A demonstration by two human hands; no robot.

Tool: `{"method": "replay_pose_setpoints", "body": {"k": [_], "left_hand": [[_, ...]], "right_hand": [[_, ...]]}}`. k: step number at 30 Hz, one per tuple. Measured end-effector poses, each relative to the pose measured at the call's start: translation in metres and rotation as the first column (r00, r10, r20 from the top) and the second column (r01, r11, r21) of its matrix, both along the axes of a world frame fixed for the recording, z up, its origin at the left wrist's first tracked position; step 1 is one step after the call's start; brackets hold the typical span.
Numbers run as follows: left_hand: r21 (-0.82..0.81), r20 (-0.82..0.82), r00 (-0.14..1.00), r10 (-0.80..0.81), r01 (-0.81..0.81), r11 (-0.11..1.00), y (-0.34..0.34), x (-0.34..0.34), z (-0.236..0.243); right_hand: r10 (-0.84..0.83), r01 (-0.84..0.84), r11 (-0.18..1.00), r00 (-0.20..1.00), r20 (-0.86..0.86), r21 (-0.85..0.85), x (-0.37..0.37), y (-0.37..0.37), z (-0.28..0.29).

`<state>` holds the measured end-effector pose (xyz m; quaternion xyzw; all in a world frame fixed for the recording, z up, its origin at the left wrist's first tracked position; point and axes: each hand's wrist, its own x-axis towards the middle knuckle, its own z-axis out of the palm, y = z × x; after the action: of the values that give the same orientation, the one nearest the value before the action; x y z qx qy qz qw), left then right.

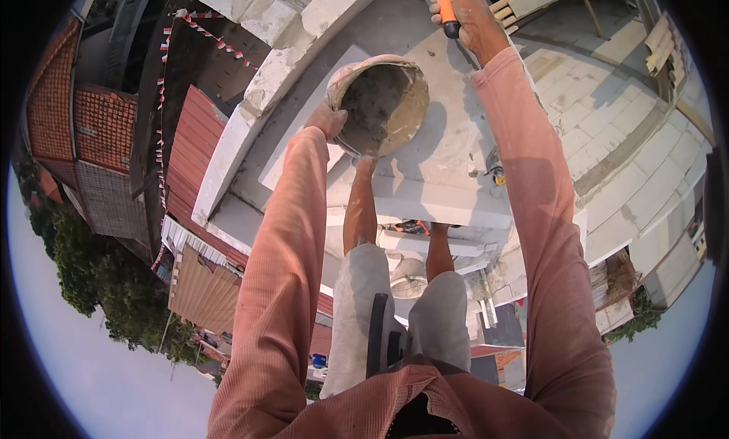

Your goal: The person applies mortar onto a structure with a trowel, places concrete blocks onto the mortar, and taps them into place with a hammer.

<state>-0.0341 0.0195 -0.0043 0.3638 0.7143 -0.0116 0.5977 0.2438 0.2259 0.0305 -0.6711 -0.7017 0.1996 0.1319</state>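
Observation:
My left hand (326, 122) grips the left rim of a round bucket (416, 124), which is tilted so its inside shows. Wet grey mortar (368, 105) lies in it and coats its inner wall. At the upper right, my right hand (477, 25) is closed round the orange and black handle of a trowel (446, 12). The trowel's blade is mostly hidden or cut off by the upper edge of the view. My arms are spread, with the bucket between them and nearer the left.
A low white block wall (266, 82) curves along the left, with a red metal roof (186, 158) and tiled roofs (102, 131) below. White blockwork (623, 143) stands at right. A yellow and black tool (497, 173) and another bucket (410, 276) are near my legs.

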Motion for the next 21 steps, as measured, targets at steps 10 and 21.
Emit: {"method": "replay_pose_setpoints", "body": {"k": [10,21], "left_hand": [[-0.040,-0.016,1.000,0.009,-0.010,0.999,-0.008,-0.013,-0.018],[-0.135,0.063,0.997,-0.046,0.054,0.989,0.004,-0.008,-0.018]], "right_hand": [[0.245,-0.238,0.957,0.969,0.026,-0.167,-0.019,0.084,0.070],[0.362,-0.334,0.925,0.920,0.152,-0.182,-0.068,0.171,0.079]]}}
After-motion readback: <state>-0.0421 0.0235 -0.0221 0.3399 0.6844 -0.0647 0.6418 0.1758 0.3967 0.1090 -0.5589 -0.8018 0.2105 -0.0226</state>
